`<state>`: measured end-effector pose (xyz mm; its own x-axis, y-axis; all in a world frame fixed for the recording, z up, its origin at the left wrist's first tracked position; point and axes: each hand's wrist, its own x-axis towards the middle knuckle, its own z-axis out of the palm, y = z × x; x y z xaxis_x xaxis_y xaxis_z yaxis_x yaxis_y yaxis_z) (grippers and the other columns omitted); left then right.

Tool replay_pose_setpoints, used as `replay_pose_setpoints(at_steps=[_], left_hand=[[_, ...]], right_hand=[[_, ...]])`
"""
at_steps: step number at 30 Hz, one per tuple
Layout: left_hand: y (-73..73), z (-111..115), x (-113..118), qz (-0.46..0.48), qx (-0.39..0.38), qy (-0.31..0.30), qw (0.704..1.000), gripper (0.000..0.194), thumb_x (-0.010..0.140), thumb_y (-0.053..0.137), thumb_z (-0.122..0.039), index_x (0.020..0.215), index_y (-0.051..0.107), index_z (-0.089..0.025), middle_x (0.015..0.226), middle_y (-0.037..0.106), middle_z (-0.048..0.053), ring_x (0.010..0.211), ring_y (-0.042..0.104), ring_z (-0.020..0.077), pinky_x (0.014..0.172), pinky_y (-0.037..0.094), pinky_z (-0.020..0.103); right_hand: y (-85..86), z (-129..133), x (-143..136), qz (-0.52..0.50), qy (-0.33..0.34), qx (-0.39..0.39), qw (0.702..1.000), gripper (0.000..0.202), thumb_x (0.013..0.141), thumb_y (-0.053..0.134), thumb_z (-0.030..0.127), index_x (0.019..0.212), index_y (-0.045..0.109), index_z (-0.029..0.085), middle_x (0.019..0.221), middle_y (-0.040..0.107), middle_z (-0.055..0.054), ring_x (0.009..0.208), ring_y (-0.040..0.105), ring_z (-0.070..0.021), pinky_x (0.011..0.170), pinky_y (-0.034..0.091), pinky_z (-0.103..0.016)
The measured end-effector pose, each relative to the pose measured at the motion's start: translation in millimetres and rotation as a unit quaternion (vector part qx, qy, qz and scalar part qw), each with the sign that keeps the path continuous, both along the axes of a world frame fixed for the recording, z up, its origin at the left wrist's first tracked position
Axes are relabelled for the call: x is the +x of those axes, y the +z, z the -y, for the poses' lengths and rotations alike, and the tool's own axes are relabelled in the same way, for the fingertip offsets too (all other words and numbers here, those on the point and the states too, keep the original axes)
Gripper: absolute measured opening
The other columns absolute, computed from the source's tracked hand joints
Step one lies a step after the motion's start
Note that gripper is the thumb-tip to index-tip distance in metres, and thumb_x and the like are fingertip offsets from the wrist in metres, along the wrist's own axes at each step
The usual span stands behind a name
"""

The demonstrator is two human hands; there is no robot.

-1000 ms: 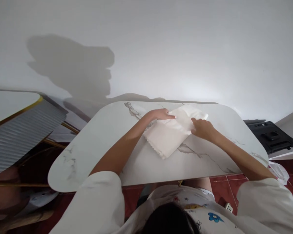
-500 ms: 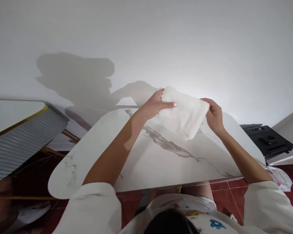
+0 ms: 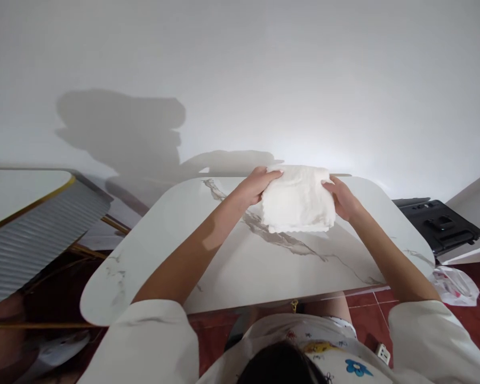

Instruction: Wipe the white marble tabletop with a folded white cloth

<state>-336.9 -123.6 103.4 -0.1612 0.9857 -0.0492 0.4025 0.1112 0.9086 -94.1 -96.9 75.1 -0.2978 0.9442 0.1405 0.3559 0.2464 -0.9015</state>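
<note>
Midway between hands (image 3: pixel 258 185) (image 3: pixel 343 198), white cloth (image 3: pixel 299 200).

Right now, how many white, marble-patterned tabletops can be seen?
2. One white, rounded-corner marble-patterned tabletop is in front of the person, under the white fabric cloth; the other, gold-edged white tabletop, is at far left, partly outside the picture. None seems hidden.
</note>
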Motion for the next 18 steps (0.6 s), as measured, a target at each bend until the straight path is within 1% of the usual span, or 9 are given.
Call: replay_pose_setpoints(at_steps=[1, 3, 5, 7, 9, 11, 13, 16, 18], left_hand=[[-6.1, 1.8, -6.1, -0.044, -0.025, -0.012, 0.999, 0.040, 0.078, 0.061, -0.049, 0.100, 0.055, -0.017, 0.092, 0.065, 0.011, 0.091, 0.064, 0.0266, 0.073, 0.051, 0.034], [-18.5, 8.8, -16.1, -0.187, -0.056, -0.014, 0.981, 0.036, 0.079, 0.059, -0.045, 0.098, 0.058, -0.015, 0.104, 0.065, 0.017, 0.103, 0.061, 0.0343, 0.082, 0.049, 0.042], [-30.8, 18.1, -18.0, -0.343, -0.031, 0.025, 0.939, 0.036, 0.082, 0.054, -0.040, 0.103, 0.059, -0.011, 0.126, 0.055, 0.025, 0.121, 0.049, 0.0415, 0.095, 0.040, 0.051], [-43.4, 26.3, -8.3, -0.427, 0.033, 0.046, 0.903, 0.041, 0.089, 0.043, -0.036, 0.115, 0.055, -0.007, 0.143, 0.039, 0.027, 0.134, 0.034, 0.0407, 0.104, 0.031, 0.054], [-57.2, 31.8, 10.0, -0.438, 0.082, 0.003, 0.895, 0.044, 0.093, 0.032, -0.032, 0.125, 0.049, -0.007, 0.148, 0.034, 0.024, 0.138, 0.031, 0.0347, 0.108, 0.029, 0.050], [-71.4, 35.8, 28.8, -0.437, 0.091, -0.049, 0.894, 0.046, 0.093, 0.032, -0.029, 0.131, 0.045, -0.007, 0.147, 0.037, 0.021, 0.138, 0.032, 0.0306, 0.109, 0.030, 0.046], [-83.4, 42.3, 40.0, -0.441, 0.100, -0.041, 0.891, 0.050, 0.093, 0.030, -0.026, 0.139, 0.038, -0.006, 0.149, 0.034, 0.019, 0.140, 0.029, 0.0295, 0.112, 0.026, 0.045], [-93.1, 66.5, 37.5, -0.444, 0.103, -0.055, 0.888, 0.054, 0.094, 0.028, -0.028, 0.143, 0.034, -0.005, 0.151, 0.033, 0.017, 0.141, 0.027, 0.0290, 0.114, 0.024, 0.044], [-95.7, 95.5, 27.8, -0.448, 0.105, -0.071, 0.885, 0.055, 0.094, 0.028, -0.029, 0.143, 0.034, -0.006, 0.151, 0.034, 0.016, 0.141, 0.028, 0.0287, 0.114, 0.026, 0.044]], right_hand=[[-8.6, -0.5, -1.0, 0.021, -0.008, -0.028, 0.999, 0.079, 0.085, 0.049, 0.049, 0.149, 0.018, 0.012, 0.127, 0.058, -0.020, 0.100, 0.065, -0.0268, 0.078, 0.055, -0.040], [-24.6, 1.0, -5.2, 0.089, -0.035, -0.023, 0.995, 0.094, 0.080, 0.058, 0.042, 0.151, 0.005, 0.012, 0.144, 0.040, -0.024, 0.116, 0.057, -0.0308, 0.089, 0.051, -0.047], [-36.3, 5.2, -14.1, 0.167, -0.051, 0.056, 0.983, 0.089, 0.080, 0.058, 0.035, 0.151, 0.008, 0.013, 0.151, 0.027, -0.023, 0.132, 0.041, -0.0335, 0.100, 0.041, -0.053], [-42.9, 10.9, -28.6, 0.234, -0.034, 0.140, 0.962, 0.073, 0.085, 0.050, 0.032, 0.150, 0.019, 0.014, 0.154, 0.024, -0.019, 0.140, 0.026, -0.0320, 0.107, 0.033, -0.054], [-46.5, 16.9, -46.7, 0.302, 0.000, 0.192, 0.934, 0.061, 0.090, 0.042, 0.029, 0.147, 0.028, 0.015, 0.154, 0.025, -0.017, 0.143, 0.021, -0.0305, 0.109, 0.030, -0.053], [-50.0, 23.3, -62.7, 0.359, 0.025, 0.216, 0.908, 0.055, 0.092, 0.038, 0.025, 0.145, 0.032, 0.013, 0.154, 0.026, -0.017, 0.143, 0.021, -0.0304, 0.108, 0.031, -0.053], [-54.2, 32.0, -71.7, 0.387, 0.036, 0.221, 0.895, 0.053, 0.092, 0.035, 0.023, 0.144, 0.035, 0.011, 0.152, 0.030, -0.018, 0.142, 0.023, -0.0308, 0.107, 0.033, -0.052], [-58.6, 57.0, -72.4, 0.398, 0.044, 0.236, 0.885, 0.052, 0.093, 0.037, 0.026, 0.142, 0.038, 0.011, 0.151, 0.033, -0.018, 0.140, 0.026, -0.0328, 0.106, 0.033, -0.053], [-59.0, 84.3, -71.1, 0.407, 0.048, 0.264, 0.873, 0.052, 0.092, 0.040, 0.030, 0.141, 0.041, 0.013, 0.150, 0.035, -0.018, 0.140, 0.025, -0.0369, 0.106, 0.029, -0.060]])
